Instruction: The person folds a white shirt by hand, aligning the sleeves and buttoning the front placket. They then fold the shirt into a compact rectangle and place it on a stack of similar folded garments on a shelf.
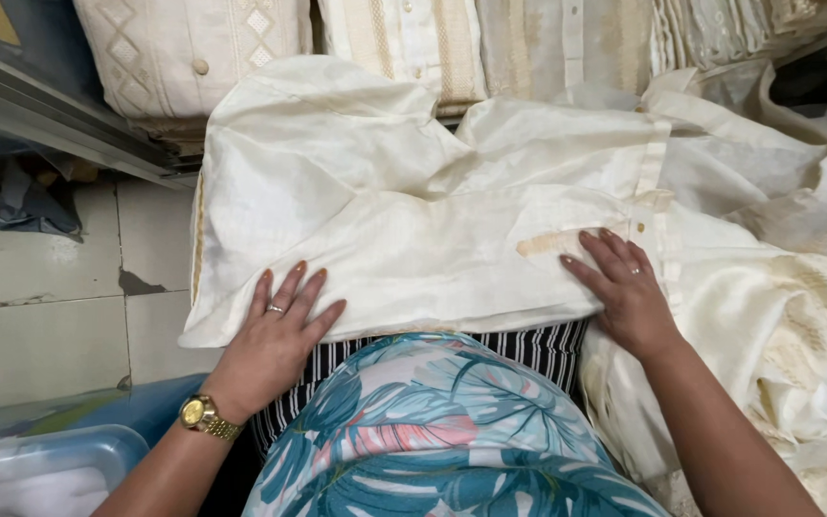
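Note:
A cream folded garment (413,211) lies across my lap, with a row of small buttons and an embroidered strip near its right side. My left hand (275,330) lies flat, fingers spread, on the garment's near left edge; it wears a ring and a gold wristwatch (205,416). On the right, my right hand (624,287) presses flat on the cloth beside the embroidered strip. Neither hand grips anything.
Folded cream shirts (193,48) are stacked behind the garment. A heap of cream cloth (796,335) lies at the right. A tiled floor (40,306) shows at left, with a blue plastic bin (50,460) at lower left. A metal rail (50,115) runs along the upper left.

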